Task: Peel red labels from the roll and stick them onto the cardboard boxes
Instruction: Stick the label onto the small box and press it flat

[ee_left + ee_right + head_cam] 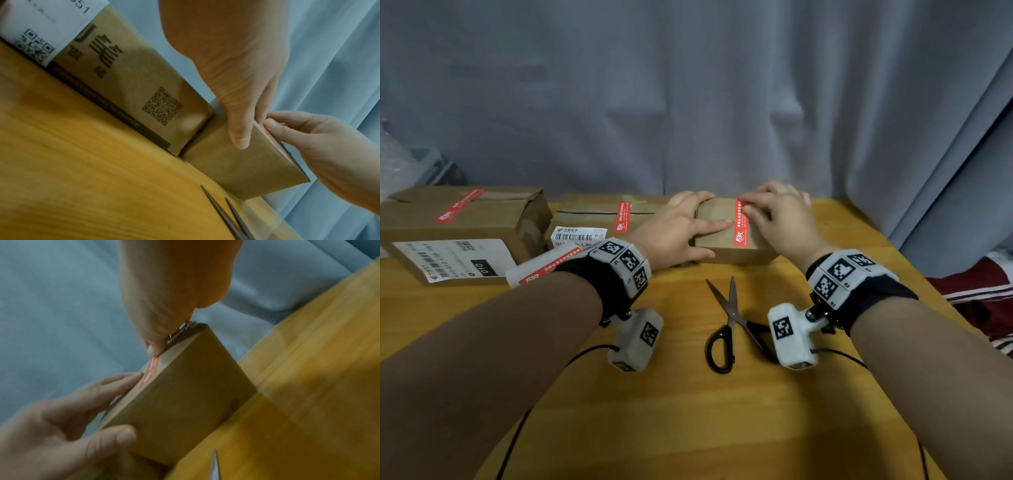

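At the centre of the head view, slightly right, a small cardboard box [726, 236] stood on the wooden table [688, 411], with a red label [740, 222] running front to back across its top. The left hand [674, 233] gripped the box's left end, thumb on the near face and forefinger lying straight along the top toward the label. The right hand [779, 216] lay over the label's far end, fingertips bent and bunched down onto it. Left of centre sat a middle box [599, 219] and, at the left edge of the frame, a large box [465, 219], each bearing a red label. A label strip [541, 267] lay by the left wrist. Open scissors [729, 318] rested below the small box.

In the left wrist view, the small box [242, 164] filled the centre right, touching the middle box [127, 84] at upper left. The left hand [236, 73] reached down from the top, thumb pressed flat against the box's side. The right hand [329, 146] entered from the right, fingertips on the box's top edge.

In the right wrist view, the right hand [164, 296] came down from the top centre, thumb and fingers pinched together on the label's end at the box's top edge [179, 402]. The red label [150, 373] showed just below them. At lower left the left hand [72, 426] clasped the box, fingers spread.
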Available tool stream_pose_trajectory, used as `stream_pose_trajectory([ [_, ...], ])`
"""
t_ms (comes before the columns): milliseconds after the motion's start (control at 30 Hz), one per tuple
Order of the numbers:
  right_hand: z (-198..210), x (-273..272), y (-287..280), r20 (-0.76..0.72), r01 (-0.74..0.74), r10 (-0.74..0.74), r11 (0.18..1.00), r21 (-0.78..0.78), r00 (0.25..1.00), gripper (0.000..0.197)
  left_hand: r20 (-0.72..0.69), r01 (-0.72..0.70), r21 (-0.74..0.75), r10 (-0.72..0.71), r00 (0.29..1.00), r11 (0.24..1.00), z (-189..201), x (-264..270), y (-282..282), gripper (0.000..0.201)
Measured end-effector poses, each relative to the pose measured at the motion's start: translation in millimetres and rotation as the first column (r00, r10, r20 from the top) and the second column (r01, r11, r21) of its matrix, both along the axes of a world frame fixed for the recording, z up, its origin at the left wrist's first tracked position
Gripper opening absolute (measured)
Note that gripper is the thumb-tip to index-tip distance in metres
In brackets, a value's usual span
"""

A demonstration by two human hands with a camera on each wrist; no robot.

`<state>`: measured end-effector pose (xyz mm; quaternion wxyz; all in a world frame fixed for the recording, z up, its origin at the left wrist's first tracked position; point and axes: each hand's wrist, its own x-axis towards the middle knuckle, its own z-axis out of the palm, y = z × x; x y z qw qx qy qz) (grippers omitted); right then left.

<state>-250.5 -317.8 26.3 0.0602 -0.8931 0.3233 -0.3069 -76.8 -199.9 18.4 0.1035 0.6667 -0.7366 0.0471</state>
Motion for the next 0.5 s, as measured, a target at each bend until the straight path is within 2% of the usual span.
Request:
stream_pose_trajectory([
  [133, 6.5, 2.5, 1.2, -0.220, 0.049, -0.058, 0.998, -0.045, 0.974, 0.031, 0.014, -0.004, 0.003, 0.004, 1.000, 1.000, -1.3, -2.8, 3.3, 0.060],
  [267, 12.7, 10.3, 0.3, -0.331, 0.136, -0.112, 0.989, 0.050, 0.937, 0.037, 0.012, -0.016, 0.012, 0.016, 1.000, 1.000, -0.7, -4.5, 4.0, 0.060],
  [500, 3.1, -1.2, 8.0, -0.502, 0.013, -0.052, 0.997, -0.081, 0.863, 0.048, 0.016, -0.049, 0.037, 0.049, 0.999, 0.998, 5.9, -0.5, -5.1, 0.059],
])
